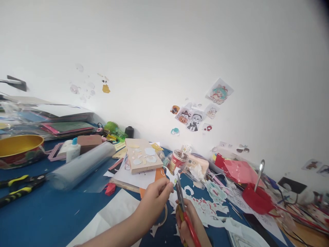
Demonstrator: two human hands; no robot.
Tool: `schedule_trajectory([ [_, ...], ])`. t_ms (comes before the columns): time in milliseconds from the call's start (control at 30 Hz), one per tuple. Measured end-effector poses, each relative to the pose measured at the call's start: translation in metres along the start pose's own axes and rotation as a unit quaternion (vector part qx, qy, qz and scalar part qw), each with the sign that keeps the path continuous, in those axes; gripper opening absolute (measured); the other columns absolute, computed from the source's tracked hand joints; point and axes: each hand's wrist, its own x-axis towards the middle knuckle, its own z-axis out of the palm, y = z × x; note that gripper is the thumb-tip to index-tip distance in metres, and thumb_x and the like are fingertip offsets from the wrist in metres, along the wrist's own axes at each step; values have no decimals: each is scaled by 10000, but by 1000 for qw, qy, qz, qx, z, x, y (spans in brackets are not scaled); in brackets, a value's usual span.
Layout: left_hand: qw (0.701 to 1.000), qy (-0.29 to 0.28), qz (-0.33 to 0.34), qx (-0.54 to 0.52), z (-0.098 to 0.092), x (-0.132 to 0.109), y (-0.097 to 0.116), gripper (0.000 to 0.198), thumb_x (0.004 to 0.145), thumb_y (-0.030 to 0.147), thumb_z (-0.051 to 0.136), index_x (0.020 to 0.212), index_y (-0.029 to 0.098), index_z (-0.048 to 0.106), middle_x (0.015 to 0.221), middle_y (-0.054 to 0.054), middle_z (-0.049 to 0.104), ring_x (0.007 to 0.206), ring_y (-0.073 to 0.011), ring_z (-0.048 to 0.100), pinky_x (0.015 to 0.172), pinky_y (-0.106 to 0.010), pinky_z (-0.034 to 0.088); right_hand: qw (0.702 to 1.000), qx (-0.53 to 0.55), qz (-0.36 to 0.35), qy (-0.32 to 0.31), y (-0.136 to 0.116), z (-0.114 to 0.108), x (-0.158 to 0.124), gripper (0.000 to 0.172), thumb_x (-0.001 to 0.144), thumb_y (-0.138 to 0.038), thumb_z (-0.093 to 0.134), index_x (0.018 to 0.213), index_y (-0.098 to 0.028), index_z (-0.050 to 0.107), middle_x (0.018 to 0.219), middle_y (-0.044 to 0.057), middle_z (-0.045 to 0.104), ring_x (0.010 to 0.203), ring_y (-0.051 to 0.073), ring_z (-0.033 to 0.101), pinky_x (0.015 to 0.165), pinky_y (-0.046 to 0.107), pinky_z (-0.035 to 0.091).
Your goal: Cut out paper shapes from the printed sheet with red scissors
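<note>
My left hand is closed in a pinch on a small white paper cutout with a green mark on it. Just to the right, my right hand grips a pair of scissors with red and yellow handles. The blades point up and away from me, close beside the cutout; whether they touch it I cannot tell. Paper scraps with cut-out holes lie right of the scissors. Below my hands is a thin ring-shaped item, partly hidden by my left hand.
A cardboard box carrying small paper pieces stands behind my hands, near a red cup. On the left lie a clear plastic roll, a glue bottle, pliers and a round tin. A red mug-like container is right.
</note>
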Motion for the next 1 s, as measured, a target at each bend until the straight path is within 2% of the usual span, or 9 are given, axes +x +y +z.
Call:
schedule_trajectory([
  [133, 1000, 9, -6, -27, 2, -2, -1, 277, 821, 379, 383, 631, 193, 459, 512, 71, 331, 502, -106, 310, 486, -221, 241, 1000, 1, -10, -11, 1, 3, -2, 635, 684, -747, 436, 1055, -231, 438, 619, -50, 396, 435, 87, 321, 396, 208, 336],
  [300, 999, 11, -7, -36, 5, -5, 1, 286, 817, 355, 408, 578, 197, 401, 533, 66, 349, 524, -103, 329, 503, -218, 261, 1000, 14, -2, 23, 3, 7, -5, 667, 658, -767, 437, 1054, -231, 450, 683, -6, 455, 598, 156, 475, 534, 267, 443],
  [433, 999, 8, -10, -32, 7, -7, 3, 295, 815, 342, 401, 559, 198, 375, 546, 60, 376, 538, -104, 353, 516, -218, 279, 998, 30, 28, 47, 4, 8, -7, 702, 606, -778, 491, 1050, -235, 472, 774, 23, 490, 676, 169, 516, 574, 266, 456],
  [567, 1000, 3, -10, -5, 7, -7, 1, 299, 815, 348, 394, 558, 195, 385, 550, 60, 370, 551, -106, 361, 525, -221, 281, 998, 17, 43, 43, 3, 7, -6, 721, 583, -801, 478, 1034, -239, 472, 753, 10, 486, 636, 157, 511, 519, 246, 427],
  [700, 1000, 1, -11, 8, 7, -6, 0, 317, 814, 363, 388, 546, 194, 378, 555, 59, 352, 559, -108, 364, 527, -224, 281, 999, -13, 23, 45, -2, 7, -6, 694, 637, -777, 447, 1066, -231, 452, 753, 21, 504, 590, 146, 475, 480, 246, 403],
  [833, 1000, -4, -16, 4, 6, -7, 2, 343, 824, 393, 373, 544, 195, 379, 549, 55, 375, 552, -110, 375, 530, -227, 292, 999, -8, 32, 42, -3, 5, -7, 660, 645, -740, 499, 1064, -232, 458, 758, 19, 511, 484, 93, 382, 362, 195, 289],
  [900, 1000, 7, -16, 9, 4, -7, 3, 351, 824, 408, 375, 544, 196, 374, 544, 54, 383, 547, -110, 376, 529, -229, 294, 999, 4, 39, 34, -2, 3, -8, 652, 637, -731, 525, 1059, -236, 473, 780, 20, 519, 443, 67, 344, 331, 179, 249],
  [1000, 999, 37, -11, 34, 2, -4, 1, 348, 802, 429, 396, 543, 203, 339, 528, 63, 350, 529, -108, 349, 514, -232, 275, 998, 40, 50, 25, 2, 0, -8, 618, 632, -703, 566, 1050, -253, 495, 758, 3, 504, 461, 75, 393, 328, 166, 282],
])
